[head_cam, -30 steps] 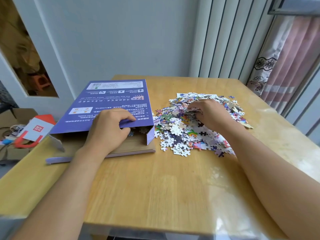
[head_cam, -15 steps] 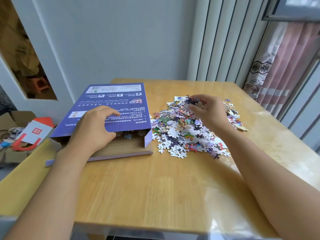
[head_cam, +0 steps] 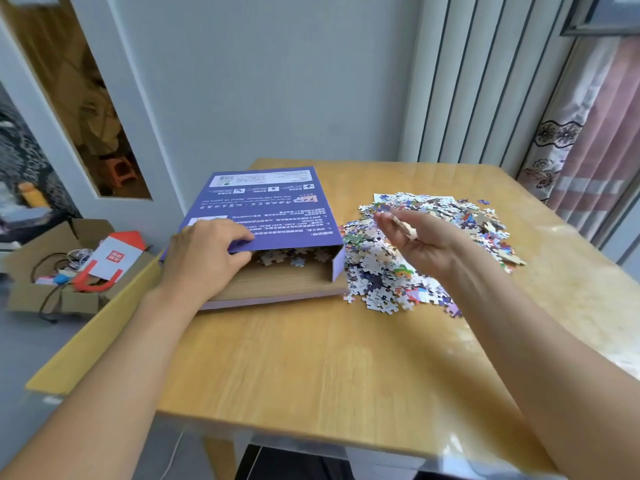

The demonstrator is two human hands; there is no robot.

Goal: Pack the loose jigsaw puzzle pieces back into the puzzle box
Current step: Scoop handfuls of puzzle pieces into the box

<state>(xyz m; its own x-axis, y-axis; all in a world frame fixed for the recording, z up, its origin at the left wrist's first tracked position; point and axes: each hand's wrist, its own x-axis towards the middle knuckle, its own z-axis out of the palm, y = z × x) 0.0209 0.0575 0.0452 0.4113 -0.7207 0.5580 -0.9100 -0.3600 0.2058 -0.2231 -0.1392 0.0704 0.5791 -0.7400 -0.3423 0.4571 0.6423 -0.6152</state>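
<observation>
Over pile [head_cam: 426,258] | right hand [head_cam: 420,242] now lifted, holding pieces [head_cam: 400,223]

You have one purple puzzle box [head_cam: 270,216], lid raised. One heap of loose jigsaw pieces [head_cam: 433,258] beside it, too many to count; a few more pieces [head_cam: 291,258] inside the box, number unclear. One wooden table [head_cam: 311,358]. Two hands: your left hand [head_cam: 204,258], your right hand [head_cam: 422,244]. One cardboard carton [head_cam: 52,271] on the floor, holding one red-and-white paper bag [head_cam: 110,261].
</observation>
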